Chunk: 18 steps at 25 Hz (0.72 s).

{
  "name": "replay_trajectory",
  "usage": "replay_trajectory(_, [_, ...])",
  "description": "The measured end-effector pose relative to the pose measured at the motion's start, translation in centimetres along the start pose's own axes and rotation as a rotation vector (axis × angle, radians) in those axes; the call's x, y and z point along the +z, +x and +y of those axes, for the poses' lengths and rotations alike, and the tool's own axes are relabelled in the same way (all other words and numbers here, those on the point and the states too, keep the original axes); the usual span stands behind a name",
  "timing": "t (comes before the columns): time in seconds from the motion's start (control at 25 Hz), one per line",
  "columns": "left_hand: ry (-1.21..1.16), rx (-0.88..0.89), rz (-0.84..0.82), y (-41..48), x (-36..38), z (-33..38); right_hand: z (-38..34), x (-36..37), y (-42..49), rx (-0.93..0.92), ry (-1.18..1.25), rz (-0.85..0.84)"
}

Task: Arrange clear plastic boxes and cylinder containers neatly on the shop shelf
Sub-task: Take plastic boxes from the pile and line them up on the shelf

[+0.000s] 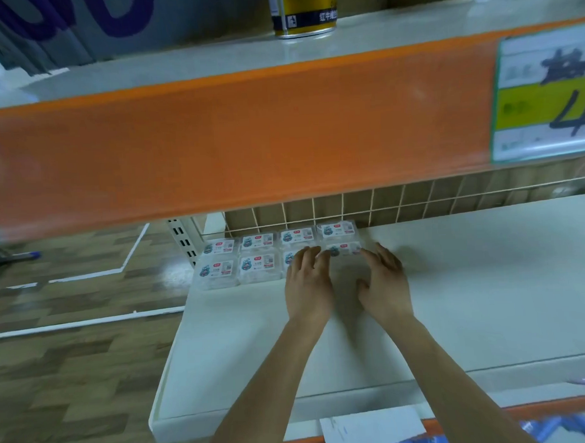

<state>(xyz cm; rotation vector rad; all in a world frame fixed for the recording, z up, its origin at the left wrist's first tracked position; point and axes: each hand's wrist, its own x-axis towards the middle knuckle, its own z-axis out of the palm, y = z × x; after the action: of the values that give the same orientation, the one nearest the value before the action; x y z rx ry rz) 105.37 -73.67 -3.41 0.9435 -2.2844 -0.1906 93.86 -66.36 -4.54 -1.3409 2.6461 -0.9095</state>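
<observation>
While seen from above, white shelf [469, 281]: sat under an orange strip [215, 141].
Clear plastic boxes [259, 265]: stood in two rows at the back left corner, touching.
End box [343, 249]: lay at the right end of the front row, between both hands.
Left hand [308, 283]: touched its left side, fingers together, nearly straight.
Right hand [384, 284]: touched its right edge with fingertips, fingers slightly spread.

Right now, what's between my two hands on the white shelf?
In the head view, a small clear plastic box with a printed label lies between the fingertips of the left hand and right hand; nearer the wrists, only bare white shelf.
</observation>
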Motion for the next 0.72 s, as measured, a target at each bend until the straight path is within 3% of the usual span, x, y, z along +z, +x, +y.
replay_trajectory(0.28, [-0.043,0.164,-0.144,0.7,3.7,7.0,5.2,-3.8,-2.0,-0.001,-0.02,0.132])
replay_trajectory(0.44, [-0.036,0.215,-0.226,0.7,5.6,13.2,9.4,-7.7,-3.4,0.094,0.001,0.179])
replay_trajectory(0.72, [-0.209,0.345,-0.196,-1.9,10.8,27.8,20.9,-17.0,-7.6,0.263,0.007,0.27])
